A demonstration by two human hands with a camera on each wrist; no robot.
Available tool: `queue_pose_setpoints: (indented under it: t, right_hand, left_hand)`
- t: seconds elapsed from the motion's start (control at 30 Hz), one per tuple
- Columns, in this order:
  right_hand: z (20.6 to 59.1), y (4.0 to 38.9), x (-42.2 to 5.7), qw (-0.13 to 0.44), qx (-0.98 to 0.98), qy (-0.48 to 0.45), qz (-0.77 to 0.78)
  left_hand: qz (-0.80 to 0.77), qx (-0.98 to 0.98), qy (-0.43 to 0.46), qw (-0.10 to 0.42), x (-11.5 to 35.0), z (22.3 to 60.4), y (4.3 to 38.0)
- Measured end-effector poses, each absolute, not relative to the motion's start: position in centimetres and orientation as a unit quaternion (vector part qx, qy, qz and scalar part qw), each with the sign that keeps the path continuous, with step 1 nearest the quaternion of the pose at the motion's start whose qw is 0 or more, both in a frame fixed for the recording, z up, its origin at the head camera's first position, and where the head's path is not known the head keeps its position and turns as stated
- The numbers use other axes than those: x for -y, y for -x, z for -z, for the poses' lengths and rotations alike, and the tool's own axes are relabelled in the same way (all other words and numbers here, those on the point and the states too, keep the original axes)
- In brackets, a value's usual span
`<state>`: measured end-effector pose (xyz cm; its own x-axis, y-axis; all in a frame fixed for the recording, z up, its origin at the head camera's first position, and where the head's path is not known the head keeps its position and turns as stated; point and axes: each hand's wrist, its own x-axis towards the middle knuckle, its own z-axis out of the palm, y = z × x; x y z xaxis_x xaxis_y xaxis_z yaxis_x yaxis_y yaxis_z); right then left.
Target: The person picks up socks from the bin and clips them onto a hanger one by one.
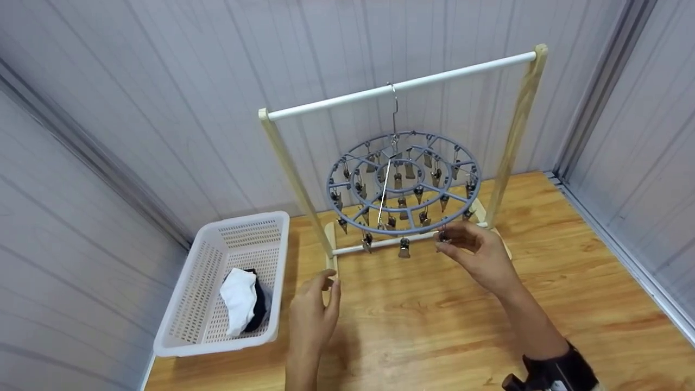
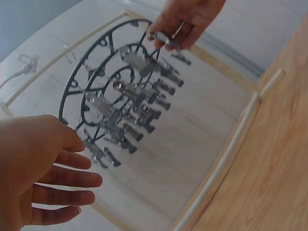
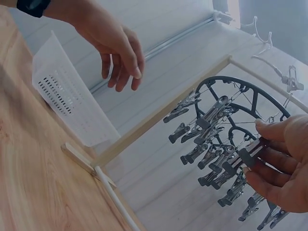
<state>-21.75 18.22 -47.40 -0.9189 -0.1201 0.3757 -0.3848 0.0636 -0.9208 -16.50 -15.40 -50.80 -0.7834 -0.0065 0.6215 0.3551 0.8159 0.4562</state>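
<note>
A round grey-blue clip hanger (image 1: 421, 230) with several metal clips hangs by its hook from a white rail (image 1: 456, 74). At its front right rim my right hand (image 1: 483, 258) pinches one metal clip (image 3: 250, 153) between thumb and fingers. In the left wrist view, that right hand (image 2: 195, 17) shows at the top, on the hanger's far side. My left hand (image 1: 315, 312) is held in the air near the rack's left foot, its fingers spread and loosely bent, holding nothing. The clips I can see carry no cloth.
A white plastic basket (image 1: 282, 260) stands left of the rack, with a white cloth (image 1: 239, 298) and a black cloth (image 1: 260, 309) inside. The rack has wooden posts (image 1: 518, 125) and a low white crossbar (image 1: 353, 250). Panelled walls (image 1: 163, 108) enclose the wooden surface (image 1: 412, 326).
</note>
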Motion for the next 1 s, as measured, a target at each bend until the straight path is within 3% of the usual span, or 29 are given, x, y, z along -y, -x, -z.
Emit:
queue_pose_setpoints:
  t: [0.3,0.53,0.83,1.0]
  right_hand:
    - [47.3,21.4,-18.2,0.096,0.720,-0.182,-0.663]
    - [47.5,21.2,-17.9,0.085,0.717,-0.179,-0.668]
    - [47.4,21.0,-17.8,0.075,0.687,-0.166,-0.703]
    - [47.4,21.1,-17.8,0.077,0.684,-0.173,-0.705]
  left_hand:
    - [0.275,0.898,0.052,0.338,17.9,49.5,16.2]
    - [0.284,0.904,0.009,0.320,19.9,48.5,14.7]
    - [0.222,0.920,-0.028,0.321,26.6,47.0,14.5]
    - [0.205,0.936,-0.044,0.284,29.8,45.6,15.0]
